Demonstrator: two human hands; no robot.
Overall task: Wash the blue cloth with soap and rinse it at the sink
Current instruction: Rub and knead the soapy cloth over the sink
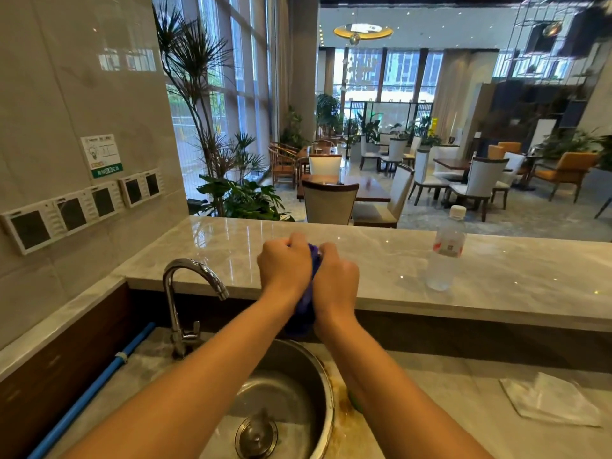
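Observation:
The blue cloth (306, 309) is bunched between my two hands, held up above the round steel sink (308, 369). My left hand (284, 266) grips the cloth's left side and my right hand (336, 276) grips its right side, knuckles close together. A tail of the cloth hangs down below my wrists. The chrome tap (188, 286) stands to the left of the sink; no water is seen running from it. A small green thing (356, 402) peeks out under my right forearm at the sink's rim.
A clear plastic water bottle (447, 250) stands on the raised marble ledge (496, 276) to the right. A white crumpled cloth (549, 399) lies on the lower counter at right. A blue pipe (99, 389) runs along the left. Wall sockets (82, 210) sit on the left wall.

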